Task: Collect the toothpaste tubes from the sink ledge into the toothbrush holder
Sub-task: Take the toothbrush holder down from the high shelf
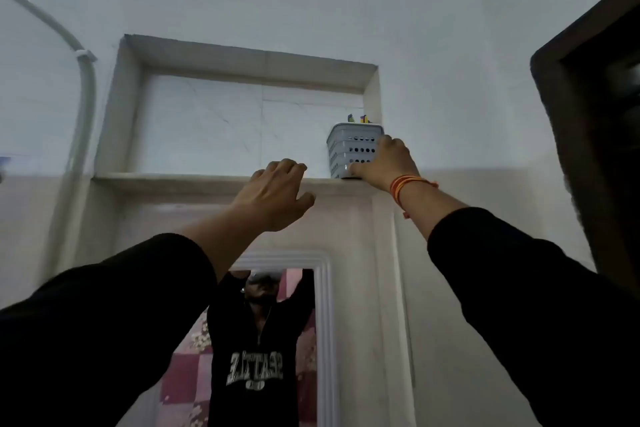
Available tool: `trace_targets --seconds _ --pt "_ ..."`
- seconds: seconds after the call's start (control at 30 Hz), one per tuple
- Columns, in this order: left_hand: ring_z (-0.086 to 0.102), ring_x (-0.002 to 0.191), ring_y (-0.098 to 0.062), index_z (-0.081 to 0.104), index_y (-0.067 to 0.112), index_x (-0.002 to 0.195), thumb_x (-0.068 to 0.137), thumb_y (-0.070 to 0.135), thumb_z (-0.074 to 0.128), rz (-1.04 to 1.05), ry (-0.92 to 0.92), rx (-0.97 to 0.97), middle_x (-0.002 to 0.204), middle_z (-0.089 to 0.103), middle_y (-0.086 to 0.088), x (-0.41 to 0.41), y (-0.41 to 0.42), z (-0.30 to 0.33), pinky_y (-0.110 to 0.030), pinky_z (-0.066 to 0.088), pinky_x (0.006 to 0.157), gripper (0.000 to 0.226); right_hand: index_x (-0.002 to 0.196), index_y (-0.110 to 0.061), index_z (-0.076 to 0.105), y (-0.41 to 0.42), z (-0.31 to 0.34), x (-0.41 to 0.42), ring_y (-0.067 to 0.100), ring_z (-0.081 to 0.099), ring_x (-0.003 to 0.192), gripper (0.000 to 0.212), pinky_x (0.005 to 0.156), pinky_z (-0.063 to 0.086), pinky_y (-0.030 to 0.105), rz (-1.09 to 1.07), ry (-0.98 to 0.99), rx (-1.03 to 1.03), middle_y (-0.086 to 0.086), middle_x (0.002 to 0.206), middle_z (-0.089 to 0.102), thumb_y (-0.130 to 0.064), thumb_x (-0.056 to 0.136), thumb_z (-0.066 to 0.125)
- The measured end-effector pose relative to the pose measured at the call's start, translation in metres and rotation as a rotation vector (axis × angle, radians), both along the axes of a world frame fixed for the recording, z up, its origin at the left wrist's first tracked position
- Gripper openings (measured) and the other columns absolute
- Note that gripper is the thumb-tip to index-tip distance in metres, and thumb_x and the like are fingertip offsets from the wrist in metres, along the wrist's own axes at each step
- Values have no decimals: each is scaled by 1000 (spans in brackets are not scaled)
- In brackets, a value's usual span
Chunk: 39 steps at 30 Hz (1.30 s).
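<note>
The head view looks up at a recessed wall niche above a mirror. A white perforated toothbrush holder [353, 151] stands at the right end of the niche shelf [173, 177], hard against the niche's right wall. The right hand [384, 163] is on it: its grip is wrapped round the holder's front right side, thumb low near the base, fingers higher up. The left hand [273, 194] rests at the shelf's front edge, well to the left of the holder, its grip loosely curled with the thumb spread out and nothing in it.

As a judgement, the task looks near its close or in a fetching step. A few coloured tips [360, 119] poke above the holder's rim; whether they are toothpaste tubes or brushes is too small to tell. No tube shows anywhere else, and neither hand carries one. The rest of the shelf shows nothing on it from this low angle.

Much is out of sight. The sink and its ledge are below the frame, so what remains there cannot be checked. The holder's inside is hidden by its wall. The mirror [263, 340] shows only the person's dark sweatshirt and raised arms. A dark door frame [588, 114] is cut off at the right edge, and a white pipe [85, 107] runs down the left wall.
</note>
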<state>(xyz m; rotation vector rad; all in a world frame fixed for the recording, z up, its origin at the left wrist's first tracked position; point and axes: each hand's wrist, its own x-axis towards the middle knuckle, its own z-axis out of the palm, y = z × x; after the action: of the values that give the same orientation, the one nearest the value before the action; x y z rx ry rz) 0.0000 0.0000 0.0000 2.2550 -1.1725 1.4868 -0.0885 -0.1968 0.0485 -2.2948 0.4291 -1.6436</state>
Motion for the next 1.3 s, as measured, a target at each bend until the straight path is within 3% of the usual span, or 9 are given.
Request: trace_targets --seconds 0.13,0.27,0.4,0.6,0.87,1.13,1.3 --pt "33 146 -27 33 12 152 100 50 41 -17 -54 -49 157 37 -9 33 -38 8 -44 32 116 66 149 -7 28 -23 11 36 35 45 127 92 100 46 41 -88 16 0 17 140 39 -48 80 73" --pt "25 152 -24 26 11 157 100 52 34 4 -117 -47 162 31 -9 76 -55 -5 -41 22 124 71 146 -5 28 -29 15 78 36 42 127 96 95 49 43 -151 -84 -20 19 143 36 -52 76 74" --pt "11 157 -20 17 14 161 100 54 30 15 -222 -95 167 23 -4 107 -63 -20 -42 14 127 74 147 -4 26 -26 16 102 36 43 120 109 91 52 43 -254 -191 -7 22 140 37 -56 66 78" --pt "0 158 -17 10 17 162 98 55 34 -26 -218 -154 170 14 -1 115 -73 -27 -40 4 128 78 139 -1 33 -20 27 105 32 46 110 130 86 48 38 -306 -254 127 17 128 43 -64 39 85" --pt "-3 158 -16 7 18 162 96 57 36 -74 -209 -157 170 10 -1 116 -72 -25 -37 -3 126 82 131 -4 40 -9 31 99 31 43 113 120 89 42 40 -275 -274 243 16 128 42 -61 36 84" --pt "-3 158 -17 5 16 162 98 56 35 -82 -141 -122 170 8 -1 102 -65 -21 -36 -3 125 81 135 -7 35 3 29 93 34 50 119 115 99 44 46 -58 -290 390 15 133 46 -63 48 85" --pt "0 158 -19 7 15 162 98 55 37 -84 -94 -110 170 10 -3 96 -64 -19 -38 0 127 82 132 -8 38 8 30 79 31 47 113 116 82 45 41 -28 -284 412 12 128 40 -65 42 85"
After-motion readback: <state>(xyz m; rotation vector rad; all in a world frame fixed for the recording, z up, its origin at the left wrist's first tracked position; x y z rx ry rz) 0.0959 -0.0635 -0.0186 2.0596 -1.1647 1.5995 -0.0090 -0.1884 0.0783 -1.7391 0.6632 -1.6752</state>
